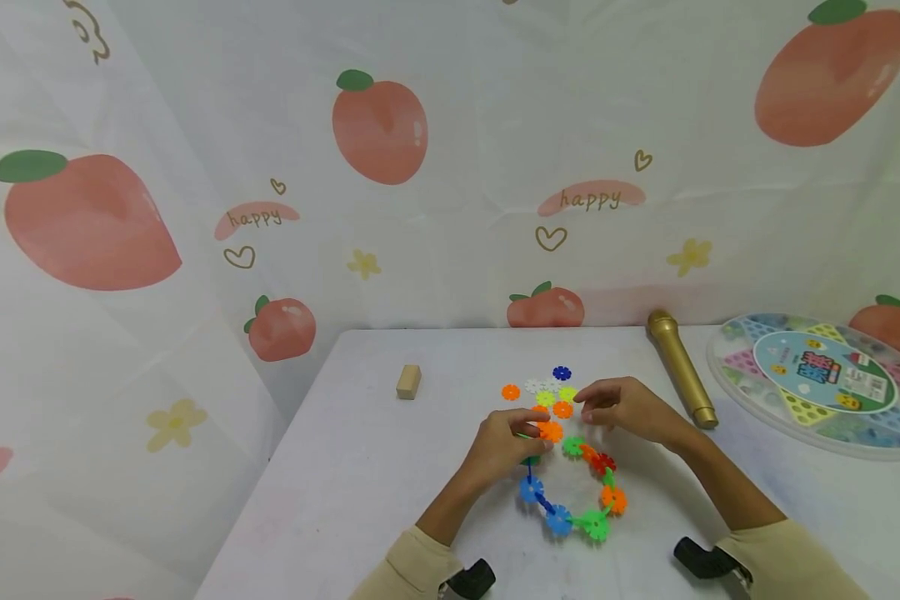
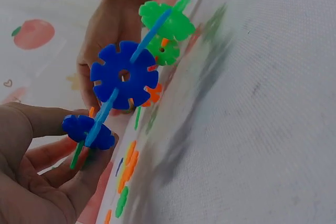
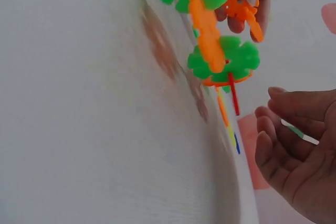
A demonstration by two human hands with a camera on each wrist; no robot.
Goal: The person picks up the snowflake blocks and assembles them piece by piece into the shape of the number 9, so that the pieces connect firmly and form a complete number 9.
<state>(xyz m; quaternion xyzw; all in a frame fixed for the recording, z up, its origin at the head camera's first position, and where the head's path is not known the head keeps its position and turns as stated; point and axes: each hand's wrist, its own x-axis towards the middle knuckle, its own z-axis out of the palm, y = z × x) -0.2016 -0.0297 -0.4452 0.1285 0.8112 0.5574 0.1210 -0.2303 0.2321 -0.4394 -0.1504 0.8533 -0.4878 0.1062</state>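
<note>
Notched plastic snowflake discs are linked into a chain [image 1: 558, 520], curved on the white table almost into a ring. My left hand [image 1: 504, 448] pinches the chain's upper left end, where an orange disc [image 1: 551, 431] sticks out past the fingers. In the left wrist view a blue disc [image 2: 125, 75] hangs beside that grip. My right hand [image 1: 630, 408] hovers right of the loose discs, thumb and fingers apart, nothing seen between them. Below it lies the chain's other end, a green disc [image 1: 572, 447]. Part of the held end is hidden behind my left fingers.
Loose discs, among them a dark blue one [image 1: 562, 373] and an orange one [image 1: 511, 392], lie beyond the hands. A wooden block [image 1: 408, 382] stands at the back left. On the right are a gold microphone [image 1: 681, 367] and a round clear case [image 1: 825, 371].
</note>
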